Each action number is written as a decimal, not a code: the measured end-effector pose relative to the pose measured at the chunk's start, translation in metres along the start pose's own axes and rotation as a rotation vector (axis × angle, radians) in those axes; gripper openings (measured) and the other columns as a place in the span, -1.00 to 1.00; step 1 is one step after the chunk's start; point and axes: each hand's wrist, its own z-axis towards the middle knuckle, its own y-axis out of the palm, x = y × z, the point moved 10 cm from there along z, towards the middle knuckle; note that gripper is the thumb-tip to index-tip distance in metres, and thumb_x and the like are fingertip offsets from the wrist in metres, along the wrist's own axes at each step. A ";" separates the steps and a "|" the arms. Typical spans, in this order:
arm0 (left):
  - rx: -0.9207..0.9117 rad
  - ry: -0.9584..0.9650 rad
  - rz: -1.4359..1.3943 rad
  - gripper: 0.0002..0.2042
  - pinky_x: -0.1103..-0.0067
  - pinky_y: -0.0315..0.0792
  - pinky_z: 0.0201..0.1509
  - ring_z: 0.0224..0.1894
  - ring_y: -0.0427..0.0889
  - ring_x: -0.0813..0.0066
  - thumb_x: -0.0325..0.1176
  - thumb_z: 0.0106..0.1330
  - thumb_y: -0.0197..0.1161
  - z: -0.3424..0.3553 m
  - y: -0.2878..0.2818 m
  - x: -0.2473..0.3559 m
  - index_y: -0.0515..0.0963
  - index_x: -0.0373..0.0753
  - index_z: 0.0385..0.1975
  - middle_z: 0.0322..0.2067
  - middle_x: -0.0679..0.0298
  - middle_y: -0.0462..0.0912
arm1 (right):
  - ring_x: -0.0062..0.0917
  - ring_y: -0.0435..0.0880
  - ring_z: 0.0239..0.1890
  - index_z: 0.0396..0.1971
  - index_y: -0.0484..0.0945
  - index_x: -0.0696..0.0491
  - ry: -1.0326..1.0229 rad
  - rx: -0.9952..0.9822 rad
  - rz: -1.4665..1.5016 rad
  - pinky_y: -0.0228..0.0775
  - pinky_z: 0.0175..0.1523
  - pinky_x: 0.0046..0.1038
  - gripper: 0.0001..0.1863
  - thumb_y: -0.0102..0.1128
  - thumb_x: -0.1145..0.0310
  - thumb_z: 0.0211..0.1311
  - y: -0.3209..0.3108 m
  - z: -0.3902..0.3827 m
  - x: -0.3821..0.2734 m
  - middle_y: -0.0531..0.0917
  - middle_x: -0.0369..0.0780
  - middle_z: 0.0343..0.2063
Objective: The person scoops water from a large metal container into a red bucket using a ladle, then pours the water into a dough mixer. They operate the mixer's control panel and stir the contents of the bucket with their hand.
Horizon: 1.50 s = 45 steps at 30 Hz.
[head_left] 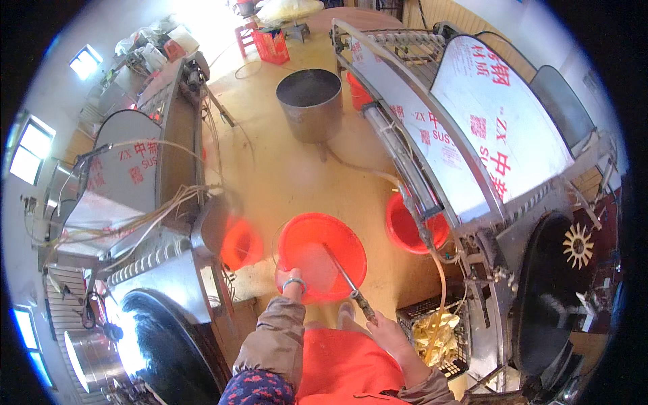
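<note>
A red bucket with pale, cloudy contents stands on the floor in front of me. My left hand, a bracelet at its wrist, is closed at the near left rim of this bucket. My right hand is wrapped round the end of a metal rod with a darker, rough-looking grip. The rod slants forward and left, its far end over the inside of the bucket. Whether its tip touches the contents I cannot tell. A red apron covers my front, and my sleeves are brown-grey.
Metal machines with sheet-steel covers flank both sides, with hoses and cables hanging from them. A large metal pot stands further ahead. Other red buckets sit right and left. A black crate with yellowish material lies near my right.
</note>
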 end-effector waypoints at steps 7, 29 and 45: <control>0.180 0.229 0.164 -0.74 0.39 0.42 -0.45 -0.52 0.53 0.29 -0.49 -0.14 0.16 0.107 0.077 0.154 0.45 -0.34 -0.37 -0.51 0.12 0.56 | -0.04 0.49 -0.13 -0.07 0.34 0.11 0.154 -0.011 0.277 0.30 -0.03 -0.20 -0.57 -0.05 0.17 0.13 -0.024 0.103 -0.023 0.53 0.10 -0.26; -0.339 -0.024 -0.028 -0.63 0.42 0.45 -0.25 -0.32 0.55 0.29 -0.50 -0.15 0.23 0.392 0.233 0.243 0.39 -0.31 -0.24 -0.35 0.11 0.56 | -0.07 0.51 -0.16 0.13 0.21 -0.07 0.515 -0.060 0.427 0.36 -0.09 -0.28 -0.53 -0.08 0.20 0.21 -0.035 0.286 -0.129 0.52 0.08 -0.22; -0.543 -0.013 0.520 -0.39 0.32 0.42 -0.08 -0.10 0.47 0.18 -0.03 0.10 0.21 0.331 0.178 0.220 0.27 -0.32 0.05 -0.08 0.06 0.43 | -0.18 0.56 -0.17 0.13 0.23 0.02 0.194 -0.054 0.206 0.38 -0.10 -0.27 -0.46 0.04 0.17 0.16 0.000 0.228 -0.110 0.55 0.05 -0.25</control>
